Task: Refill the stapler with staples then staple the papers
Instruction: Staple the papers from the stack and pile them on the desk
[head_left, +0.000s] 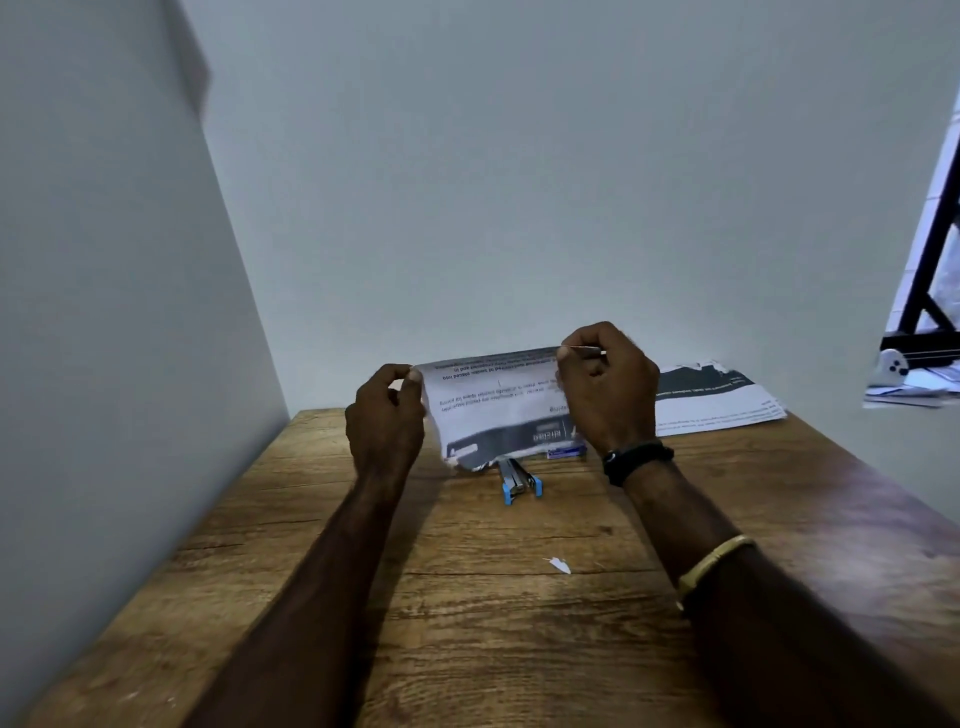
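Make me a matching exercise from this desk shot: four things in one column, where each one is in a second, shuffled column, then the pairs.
Things:
1. stapler
2. held papers
3. paper stack
4. paper scrap

Places:
A. flat on the table's far right, by the wall
B. on the table below the held sheets, partly hidden
C. alone on the table between the forearms
D. lifted off the table, gripped by left hand and right hand

Pairs: 1-B, 2-D, 3-A, 4-C
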